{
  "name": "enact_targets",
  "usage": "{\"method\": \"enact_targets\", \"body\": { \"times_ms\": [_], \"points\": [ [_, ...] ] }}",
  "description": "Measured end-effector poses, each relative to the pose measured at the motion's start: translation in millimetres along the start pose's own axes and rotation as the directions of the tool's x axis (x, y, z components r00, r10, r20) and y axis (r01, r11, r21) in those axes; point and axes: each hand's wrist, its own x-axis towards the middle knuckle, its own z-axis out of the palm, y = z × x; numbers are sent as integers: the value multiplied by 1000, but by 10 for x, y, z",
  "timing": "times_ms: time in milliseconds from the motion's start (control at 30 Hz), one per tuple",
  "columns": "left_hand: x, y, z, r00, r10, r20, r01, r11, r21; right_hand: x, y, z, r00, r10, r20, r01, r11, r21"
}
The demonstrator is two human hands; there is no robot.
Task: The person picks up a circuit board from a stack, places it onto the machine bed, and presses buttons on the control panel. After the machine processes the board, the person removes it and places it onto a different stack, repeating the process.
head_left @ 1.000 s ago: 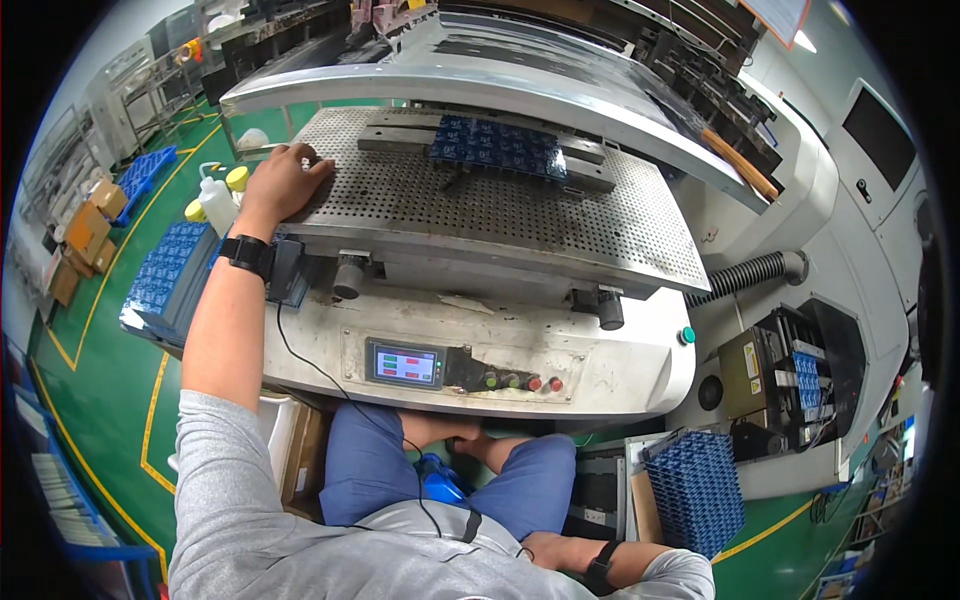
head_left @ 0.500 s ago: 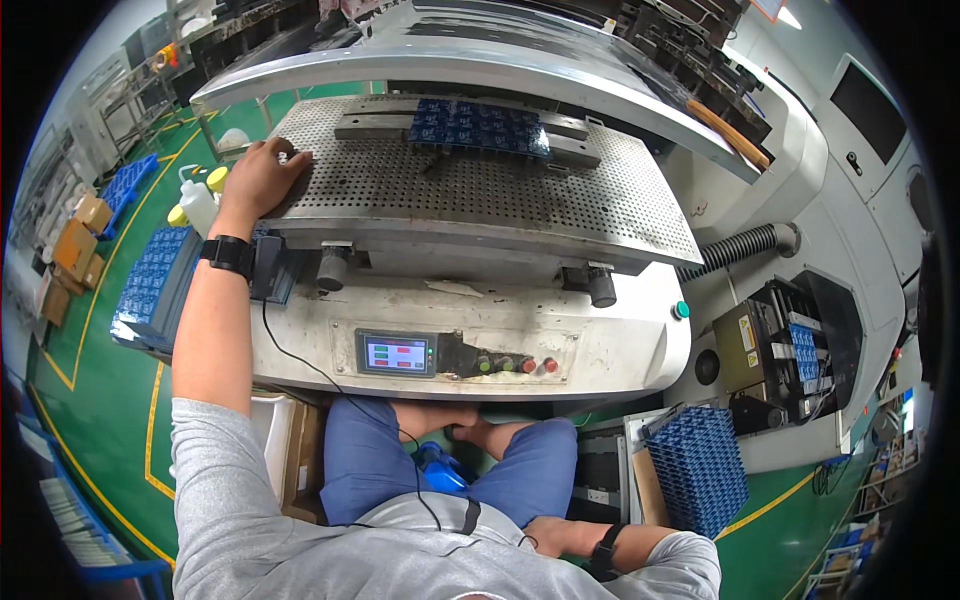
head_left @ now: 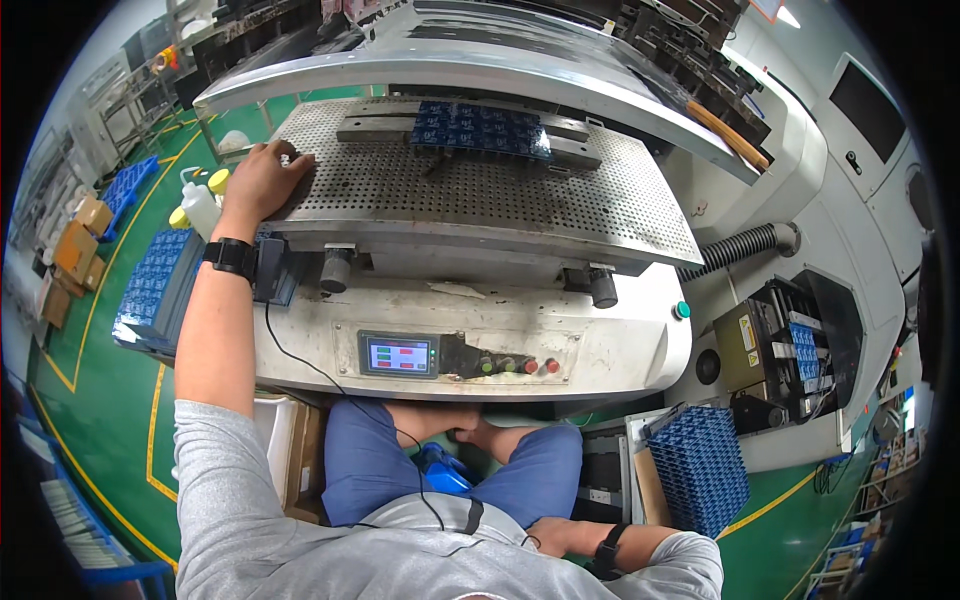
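My left hand [head_left: 264, 182] rests at the left edge of a perforated metal plate [head_left: 400, 196], thumb apart from the bent fingers and nothing seen in it. Metal bars [head_left: 372, 129] lie across the back of that plate. On them sits a blue printed circuit board panel [head_left: 480, 129], well to the right of my hand. My right hand [head_left: 550, 535] is down at my right thigh, by the shirt hem; its fingers are mostly hidden.
A metal frame [head_left: 450, 72] overhangs the plate. Below are a small touch panel [head_left: 398, 354] and several buttons [head_left: 530, 366]. Stacks of blue panels stand left [head_left: 155, 280] and right [head_left: 695, 470]. White bottles with yellow caps [head_left: 200, 208] are beside my left wrist. A cable crosses my lap.
The view has shifted very slightly. Both hands stay in the same places, and the blue panel has not moved on its bars.
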Motion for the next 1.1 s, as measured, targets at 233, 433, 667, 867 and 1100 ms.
{"method": "enact_targets", "body": {
  "times_ms": [233, 433, 667, 867, 1100],
  "points": [
    [-13, 51, -28, 1000, -19, 6, 19, 999, -29, -23, -71, -41, 995, 101, 11, -101, 995, 6],
    [13, 16, -2, 1000, 10, -6, -10, 1000, 4, -29, -33, 30, 997, 43, -69, -41, 999, 26],
    [10, 14, -5, 1000, -2, -21, 2, 1000, -13, 42, 48, 88, 997, 79, -24, -78, 997, 13],
    [-6, 54, -37, 1000, 10, 8, -10, 1000, -2, 54, 63, 100, 997, 76, 5, -76, 997, -8],
    [18, -6, -4, 999, 32, -18, -32, 999, 8, 60, 58, 89, 997, 72, 23, -72, 997, -4]
  ]
}}
